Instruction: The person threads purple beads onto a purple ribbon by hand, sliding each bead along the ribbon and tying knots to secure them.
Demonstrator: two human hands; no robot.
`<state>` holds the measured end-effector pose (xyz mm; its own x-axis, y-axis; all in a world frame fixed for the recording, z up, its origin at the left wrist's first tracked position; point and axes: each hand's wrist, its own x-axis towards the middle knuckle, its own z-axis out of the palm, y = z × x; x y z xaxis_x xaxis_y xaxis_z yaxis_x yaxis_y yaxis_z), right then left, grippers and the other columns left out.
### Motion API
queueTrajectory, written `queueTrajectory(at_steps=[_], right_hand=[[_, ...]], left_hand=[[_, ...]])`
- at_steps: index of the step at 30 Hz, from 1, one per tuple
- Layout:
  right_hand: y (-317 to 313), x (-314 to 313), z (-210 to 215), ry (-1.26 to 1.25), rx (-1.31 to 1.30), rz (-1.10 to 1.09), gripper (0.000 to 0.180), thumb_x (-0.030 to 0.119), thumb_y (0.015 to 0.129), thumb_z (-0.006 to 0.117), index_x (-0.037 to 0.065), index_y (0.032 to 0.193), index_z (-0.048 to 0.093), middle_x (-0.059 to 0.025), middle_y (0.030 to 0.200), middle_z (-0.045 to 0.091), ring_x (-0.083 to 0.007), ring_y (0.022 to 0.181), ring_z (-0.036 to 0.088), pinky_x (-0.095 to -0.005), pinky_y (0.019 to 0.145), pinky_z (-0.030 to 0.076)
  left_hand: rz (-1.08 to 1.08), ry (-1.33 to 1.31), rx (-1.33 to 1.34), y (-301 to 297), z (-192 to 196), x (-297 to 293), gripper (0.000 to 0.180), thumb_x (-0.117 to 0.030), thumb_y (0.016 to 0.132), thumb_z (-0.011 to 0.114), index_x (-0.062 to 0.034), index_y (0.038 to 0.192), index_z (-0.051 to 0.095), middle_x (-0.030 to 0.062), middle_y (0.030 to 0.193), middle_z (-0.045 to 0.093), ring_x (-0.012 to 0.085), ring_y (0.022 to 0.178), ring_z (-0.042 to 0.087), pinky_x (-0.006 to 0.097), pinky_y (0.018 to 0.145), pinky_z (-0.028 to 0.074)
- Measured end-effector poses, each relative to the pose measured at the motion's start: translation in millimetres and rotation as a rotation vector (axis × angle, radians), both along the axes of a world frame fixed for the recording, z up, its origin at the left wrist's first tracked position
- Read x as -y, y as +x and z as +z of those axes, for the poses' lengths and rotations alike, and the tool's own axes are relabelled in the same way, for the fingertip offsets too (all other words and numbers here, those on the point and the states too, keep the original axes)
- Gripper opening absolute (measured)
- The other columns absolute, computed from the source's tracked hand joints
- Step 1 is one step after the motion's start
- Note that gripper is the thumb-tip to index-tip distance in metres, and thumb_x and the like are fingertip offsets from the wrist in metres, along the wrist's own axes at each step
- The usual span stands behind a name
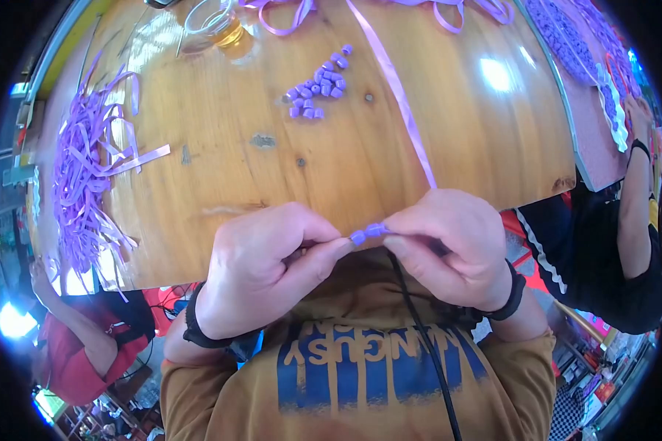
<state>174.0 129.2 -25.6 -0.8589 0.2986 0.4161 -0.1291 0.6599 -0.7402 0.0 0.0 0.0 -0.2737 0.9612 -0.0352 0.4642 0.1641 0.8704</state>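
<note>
My left hand (261, 272) and right hand (449, 246) pinch small purple folded ribbon beads (368, 232) between fingertips, just off the wooden table (272, 169) edge. Loose grip could drop them; thin purple ribbon strip (404, 110) may slip free.

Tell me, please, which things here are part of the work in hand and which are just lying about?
In use: left hand, right hand, purple folded piece, purple ribbon.
Lying about: pile of purple beads, heap of ribbon strips, glass jar, wooden table.
</note>
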Motion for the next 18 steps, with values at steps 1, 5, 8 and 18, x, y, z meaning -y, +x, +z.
queueTrajectory(at_steps=[1, 5, 8, 18], right_hand=[[-2, 5, 7, -0.182, 0.111, -0.063, 0.032, 0.023, 0.079, 0.066, 0.001, 0.1, 0.057, -0.0072, 0.07, 0.058, -0.0193, 0.058, 0.056, -0.0279, 0.052, 0.043], [-5, -5, 19, -0.4, 0.327, 0.055, 0.033, 0.02, 0.078, 0.068, 0.0, 0.102, 0.057, -0.0082, 0.076, 0.06, -0.016, 0.061, 0.058, -0.0253, 0.053, 0.042], [-13, -6, 28, -0.324, 0.36, 0.147, 0.026, 0.02, 0.078, 0.065, 0.001, 0.095, 0.06, -0.0111, 0.078, 0.061, -0.0229, 0.065, 0.06, -0.0301, 0.056, 0.044], [-26, 1, 34, -0.101, 0.478, 0.417, 0.017, 0.022, 0.079, 0.061, 0.005, 0.076, 0.062, -0.01, 0.063, 0.057, -0.0286, 0.058, 0.056, -0.0344, 0.053, 0.042]], left_hand=[[-0.07, 0.033, -0.068, -4, 0, 0, 0.011, -0.009, 0.072, 0.071, -0.0057, 0.073, 0.06, 0.0045, 0.06, 0.058, 0.0163, 0.049, 0.055, 0.027, 0.046, 0.04], [-0.143, 0.098, -0.14, -2, -3, -2, 0.011, -0.009, 0.07, 0.071, -0.0062, 0.07, 0.06, 0.0062, 0.058, 0.055, 0.0198, 0.049, 0.054, 0.03, 0.045, 0.039], [-0.246, 0.157, -0.277, -2, 2, 2, 0.013, -0.01, 0.069, 0.07, -0.0058, 0.074, 0.059, 0.0067, 0.06, 0.055, 0.0222, 0.05, 0.054, 0.032, 0.045, 0.04], [-0.351, 0.035, 0.149, -3, -4, 30, 0.013, -0.016, 0.086, 0.055, -0.0053, 0.08, 0.05, 0.008, 0.065, 0.05, 0.0227, 0.058, 0.053, 0.032, 0.051, 0.043]])
